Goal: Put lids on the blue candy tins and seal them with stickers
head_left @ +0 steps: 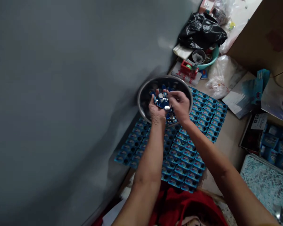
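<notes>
A round metal bowl (141,103) rests on rows of small blue printed cards (184,171), each with a dark round spot. Over the bowl, my left hand (157,110) is cupped palm up around a pile of small round blue and silver pieces (163,103). My right hand (181,105) is just to its right, fingers bent together at the edge of the pile; whatever lies between its fingertips is too small and blurred to name. More of the same pieces lie in the bowl beneath both hands.
A grey wall (61,94) rises close on the left. Beyond the bowl are a red tape dispenser (189,69), a teal basin (206,65) and a black plastic bag (201,29). On the right stand a box of blue packets (274,141) and a clear-rimmed tray (266,182).
</notes>
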Motion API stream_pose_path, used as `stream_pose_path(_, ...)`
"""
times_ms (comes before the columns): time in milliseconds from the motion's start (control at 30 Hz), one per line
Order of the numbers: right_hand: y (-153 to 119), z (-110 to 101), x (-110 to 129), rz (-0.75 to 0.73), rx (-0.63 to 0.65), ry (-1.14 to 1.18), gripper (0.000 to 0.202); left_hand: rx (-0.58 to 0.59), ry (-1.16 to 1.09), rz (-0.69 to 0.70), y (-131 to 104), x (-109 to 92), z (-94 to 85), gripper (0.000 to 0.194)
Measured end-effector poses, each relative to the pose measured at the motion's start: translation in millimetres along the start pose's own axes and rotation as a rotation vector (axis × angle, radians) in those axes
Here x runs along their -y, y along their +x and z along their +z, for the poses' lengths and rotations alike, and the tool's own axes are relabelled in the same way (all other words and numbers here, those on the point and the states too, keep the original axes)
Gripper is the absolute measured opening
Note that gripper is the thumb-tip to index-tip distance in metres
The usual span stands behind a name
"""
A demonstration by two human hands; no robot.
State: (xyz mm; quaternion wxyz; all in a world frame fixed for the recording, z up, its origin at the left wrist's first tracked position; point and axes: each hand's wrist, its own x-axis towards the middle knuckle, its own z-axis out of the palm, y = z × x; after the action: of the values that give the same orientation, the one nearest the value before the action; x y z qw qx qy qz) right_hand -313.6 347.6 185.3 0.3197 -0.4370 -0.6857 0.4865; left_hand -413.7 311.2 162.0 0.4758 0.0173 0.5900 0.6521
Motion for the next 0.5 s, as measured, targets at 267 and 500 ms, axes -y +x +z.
stream_pose_path(267, -21, -22, -25, 0.049, 0.095, -0.093, 0.026, -0.033, -0.315, 0.13, -1, 20, 6.4, 0.045)
stream_pose_path(500, -72, -46, -10, -0.226, 0.042, -0.268, 0.029, 0.037, -0.631, 0.076, -57, 28, 14.4, 0.043)
